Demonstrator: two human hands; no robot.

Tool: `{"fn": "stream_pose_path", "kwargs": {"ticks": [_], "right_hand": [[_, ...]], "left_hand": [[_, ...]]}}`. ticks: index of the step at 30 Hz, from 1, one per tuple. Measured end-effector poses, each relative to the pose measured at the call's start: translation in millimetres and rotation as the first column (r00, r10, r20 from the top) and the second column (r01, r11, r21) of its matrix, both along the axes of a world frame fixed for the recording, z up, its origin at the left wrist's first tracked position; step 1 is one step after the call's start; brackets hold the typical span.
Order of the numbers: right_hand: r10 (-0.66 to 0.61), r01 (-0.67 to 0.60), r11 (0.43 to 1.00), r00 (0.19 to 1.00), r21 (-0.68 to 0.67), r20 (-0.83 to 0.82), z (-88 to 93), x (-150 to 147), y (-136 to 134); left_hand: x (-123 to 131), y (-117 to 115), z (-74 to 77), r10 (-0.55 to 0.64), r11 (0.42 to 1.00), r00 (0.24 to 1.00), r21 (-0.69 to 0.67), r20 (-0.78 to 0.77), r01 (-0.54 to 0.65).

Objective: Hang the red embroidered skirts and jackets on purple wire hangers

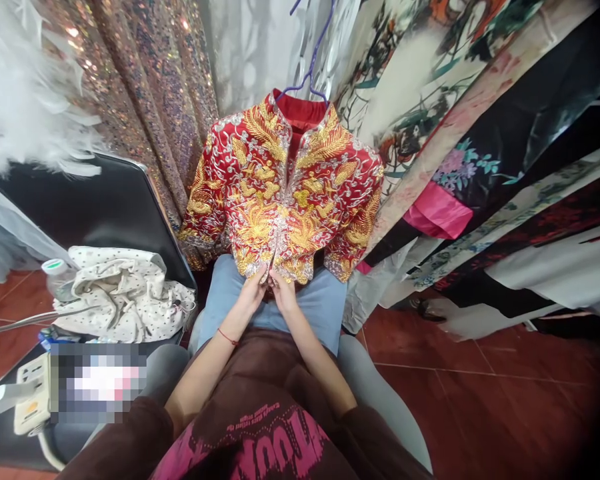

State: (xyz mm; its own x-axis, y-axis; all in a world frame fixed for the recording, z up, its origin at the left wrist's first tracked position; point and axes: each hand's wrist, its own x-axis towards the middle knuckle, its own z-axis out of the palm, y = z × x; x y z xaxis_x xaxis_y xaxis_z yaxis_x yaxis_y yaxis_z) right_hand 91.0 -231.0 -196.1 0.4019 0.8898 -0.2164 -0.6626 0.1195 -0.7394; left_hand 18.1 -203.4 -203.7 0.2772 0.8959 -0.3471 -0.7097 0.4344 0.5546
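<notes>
Jacket: red cloth (235, 183), stiff with raised gold and silver embroidery, stand-collared, smooth and plain red inside the neck; it hangs in front of the person, its lower edge over the lap.
Hanger: thin, purple and hooked (311, 75), its shoulders inside the collar.
Left hand: (253, 291) fingers drawn narrow, pinching the jacket's bottom front edge; a red string (228, 337) circles the wrist.
Right hand: (283, 292) just beside the left, fingers likewise closed on the hem at the front opening.
Front edges: silver-trimmed, parted in a slim gap at the chest, close together lower down, reaching the fingertips.
Lap: smooth pale blue cloth (220, 293) under the hem, grey trouser legs (383, 400) to either side.
Left side: sequin cloth (145, 100) in glittering folds close behind the left sleeve; white feathers (30, 93), soft and loose, above a flat black chair back (95, 217) with a thin rim.
Seat: crumpled dotted cloth (125, 303), a bottle (56, 280) with a white cap, a boxy power strip (34, 393); one patch is blurred.
Right side: a flat printed garment (405, 87) near the right sleeve, then dark garments with a glossy pink cuff (440, 210).
Room: red tiled floor (460, 407) shows between the right leg and the garments; up by the sleeves, space is tight on both sides.
</notes>
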Motion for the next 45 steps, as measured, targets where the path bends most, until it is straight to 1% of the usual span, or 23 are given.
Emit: {"fn": "stream_pose_path", "kwargs": {"ticks": [4, 7, 11, 16, 19, 25, 31, 35, 38, 39, 41, 43, 45], "right_hand": [[-0.029, 0.029, 1.0, 0.999, 0.005, 0.018, 1.8, -1.8, -0.7], [-0.069, 0.068, 0.998, 0.997, 0.013, 0.026, 2.1, -2.0, -0.6], [-0.126, 0.125, 0.992, 0.992, 0.01, 0.033, 2.4, -1.0, -0.2], [-0.165, 0.166, 0.986, 0.985, -0.021, 0.042, 1.8, 0.7, 0.5], [-0.155, 0.156, 0.987, 0.987, -0.046, 0.039, 0.4, 0.7, 1.1], [-0.035, 0.034, 0.993, 0.999, -0.115, 0.0, -5.2, -1.6, 1.8], [-0.073, 0.066, 0.988, 0.996, -0.138, -0.045, -10.8, 3.2, 3.7], [-0.079, 0.075, 0.984, 0.997, -0.159, -0.013, -12.7, 8.6, 5.5], [-0.009, 0.021, 0.98, 0.998, -0.198, 0.06, -13.6, 7.3, 6.7], [0.039, -0.017, 0.976, 0.995, -0.219, 0.093, -13.7, 6.1, 6.6], [0.179, -0.128, 0.951, 0.97, -0.282, 0.164, -12.8, 5.2, 5.1], [0.359, -0.257, 0.894, 0.902, -0.368, 0.241, -9.8, 8.9, 1.9], [0.513, -0.341, 0.821, 0.793, -0.459, 0.328, -4.3, 18.3, -1.9]], "left_hand": [[0.4, -0.1, -1.6, 0.01, 1.0, 1.0, 0.024, -0.015, -0.01], [2.2, -0.3, -5.1, 0.062, 0.997, 0.997, 0.054, -0.039, -0.06], [5.2, -1.8, -9.1, 0.132, 0.987, 0.983, 0.108, -0.126, -0.118], [6.5, -4.2, -3.9, 0.163, 0.979, 0.966, 0.151, -0.203, -0.134], [5.3, -4.1, -1.0, 0.171, 0.978, 0.961, 0.153, -0.217, -0.139], [1.8, -3.1, -2.4, 0.197, 0.976, 0.95, 0.141, -0.241, -0.166], [10.3, -8.8, -0.8, 0.206, 0.972, 0.943, 0.164, -0.261, -0.167], [17.1, -10.8, -3.2, 0.206, 0.971, 0.938, 0.175, -0.28, -0.161], [17.6, -9.8, -7.7, 0.205, 0.972, 0.935, 0.169, -0.29, -0.161], [16.7, -9.1, -9.7, 0.204, 0.973, 0.934, 0.163, -0.293, -0.161], [14.2, -7.5, -13.8, 0.196, 0.977, 0.933, 0.145, -0.301, -0.158], [11.6, -5.8, -17.8, 0.181, 0.98, 0.934, 0.131, -0.308, -0.147], [10.1, -4.4, -21.3, 0.161, 0.984, 0.937, 0.127, -0.31, -0.127]]}}
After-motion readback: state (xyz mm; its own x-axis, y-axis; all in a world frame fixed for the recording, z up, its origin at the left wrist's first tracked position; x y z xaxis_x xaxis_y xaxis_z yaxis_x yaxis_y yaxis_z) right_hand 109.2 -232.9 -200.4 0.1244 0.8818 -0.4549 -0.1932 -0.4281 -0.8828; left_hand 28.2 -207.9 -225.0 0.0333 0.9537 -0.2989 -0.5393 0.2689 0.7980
